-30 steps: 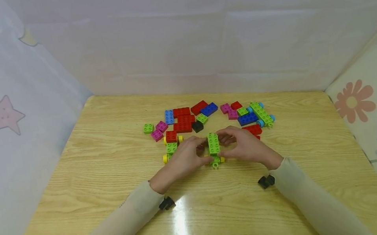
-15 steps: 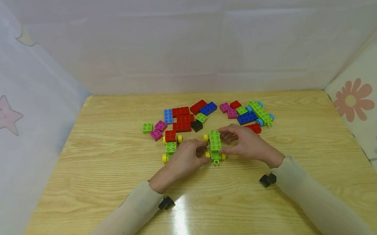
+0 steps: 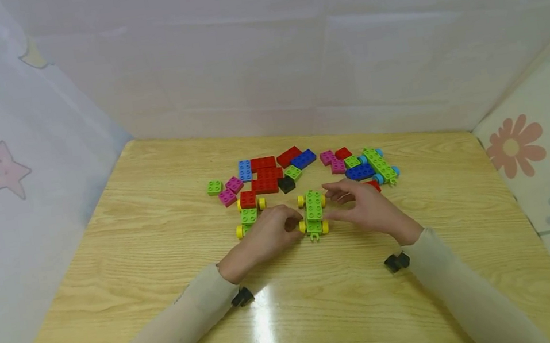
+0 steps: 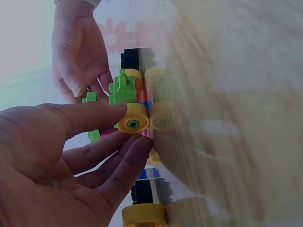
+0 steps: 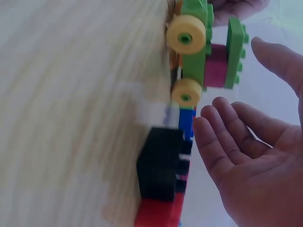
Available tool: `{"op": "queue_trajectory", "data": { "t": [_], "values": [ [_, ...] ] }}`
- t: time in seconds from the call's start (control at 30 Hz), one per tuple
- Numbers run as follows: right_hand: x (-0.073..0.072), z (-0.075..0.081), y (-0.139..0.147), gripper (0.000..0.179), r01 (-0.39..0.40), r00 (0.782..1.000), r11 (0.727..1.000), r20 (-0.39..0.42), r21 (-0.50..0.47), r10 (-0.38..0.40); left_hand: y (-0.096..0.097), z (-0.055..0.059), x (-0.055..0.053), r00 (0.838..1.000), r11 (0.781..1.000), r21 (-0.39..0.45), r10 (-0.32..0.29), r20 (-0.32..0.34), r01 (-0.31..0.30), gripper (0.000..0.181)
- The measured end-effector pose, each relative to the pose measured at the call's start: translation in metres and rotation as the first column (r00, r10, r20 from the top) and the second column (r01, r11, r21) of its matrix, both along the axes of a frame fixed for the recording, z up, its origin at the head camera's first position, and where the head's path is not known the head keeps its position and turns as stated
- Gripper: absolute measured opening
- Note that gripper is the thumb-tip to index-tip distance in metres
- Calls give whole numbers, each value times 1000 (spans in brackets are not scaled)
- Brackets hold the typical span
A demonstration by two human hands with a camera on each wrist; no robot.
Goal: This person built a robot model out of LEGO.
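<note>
A toy car [image 3: 314, 206] of green building bricks with yellow wheels stands on the table between my hands. In the right wrist view a magenta brick [image 5: 216, 66] on its base bears a long green plate [image 5: 233, 53]. My left hand [image 3: 275, 231] pinches the near left wheel [image 4: 133, 118], thumb on top and fingertips below. My right hand [image 3: 367, 205] is beside the car's right side, fingers spread and relaxed, holding nothing. Left of my left hand is a second yellow-wheeled car [image 3: 249, 216] with green and red bricks, partly hidden by that hand.
Behind the hands lie several red bricks [image 3: 265, 183], a blue brick [image 3: 303, 159], a black brick [image 3: 286, 184] and magenta bricks [image 3: 227, 197]. A green car base with light-blue wheels [image 3: 379, 164] stands at the right, next to a dark blue brick [image 3: 360, 172]. White cloth walls surround the table [image 3: 170, 324].
The right hand has let go of the car and drawn away to the right, uncovering its right wheels. The car has shifted slightly right; the left hand stays at its left side.
</note>
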State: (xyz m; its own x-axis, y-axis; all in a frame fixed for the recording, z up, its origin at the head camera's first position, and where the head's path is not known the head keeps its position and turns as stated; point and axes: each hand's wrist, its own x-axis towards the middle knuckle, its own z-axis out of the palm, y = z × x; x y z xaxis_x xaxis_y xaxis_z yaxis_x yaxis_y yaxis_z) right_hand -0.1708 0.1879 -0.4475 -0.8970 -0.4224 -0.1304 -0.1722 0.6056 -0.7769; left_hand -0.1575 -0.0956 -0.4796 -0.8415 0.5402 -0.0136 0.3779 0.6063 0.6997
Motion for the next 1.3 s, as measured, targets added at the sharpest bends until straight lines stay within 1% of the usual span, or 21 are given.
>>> {"op": "queue_trajectory", "data": {
  "t": [0.07, 0.2, 0.33, 0.4, 0.57, 0.67, 0.83, 0.97, 1.1, 1.3],
  "values": [
    [-1, 3, 5, 71, 14, 1000, 1000, -17, -1, -14, 0, -4, -1, 1000, 1000, 7, 6, 8, -6, 29],
    [-5, 10, 17, 65, 74, 996, 997, -40, 17, -74, 0, -6, -1, 1000, 1000, 19, 12, 13, -12, 28],
    [-8, 16, 30, 61, 139, 990, 990, -27, 20, -138, 2, -2, 1, 999, 999, 24, 28, 26, -28, 27],
    [-8, 18, 36, 60, 155, 988, 988, -23, 19, -154, 2, -1, 2, 999, 999, 21, 33, 32, -34, 26],
    [-9, 18, 48, 56, 187, 982, 981, -44, 61, -184, 3, 0, 2, 998, 999, 11, 41, 46, -41, 25],
    [-8, 16, 54, 51, 211, 977, 973, -44, 96, -207, 3, 0, 1, 998, 999, 10, 42, 45, -42, 25],
    [-2, 9, 67, 46, 235, 972, 964, -26, 124, -233, 2, -3, 1, 999, 999, 15, 36, 19, -36, 25],
    [4, 2, 76, 45, 234, 972, 964, -21, 127, -233, 2, -5, 1, 999, 999, 21, 35, 14, -35, 25],
    [8, -4, 83, 44, 238, 971, 961, -30, 141, -236, 2, -4, 1, 999, 999, 32, 36, 12, -36, 25],
    [11, -12, 90, 46, 233, 972, 959, -22, 164, -232, 3, -2, 1, 999, 999, 35, 40, 18, -41, 25]
  ]
}}
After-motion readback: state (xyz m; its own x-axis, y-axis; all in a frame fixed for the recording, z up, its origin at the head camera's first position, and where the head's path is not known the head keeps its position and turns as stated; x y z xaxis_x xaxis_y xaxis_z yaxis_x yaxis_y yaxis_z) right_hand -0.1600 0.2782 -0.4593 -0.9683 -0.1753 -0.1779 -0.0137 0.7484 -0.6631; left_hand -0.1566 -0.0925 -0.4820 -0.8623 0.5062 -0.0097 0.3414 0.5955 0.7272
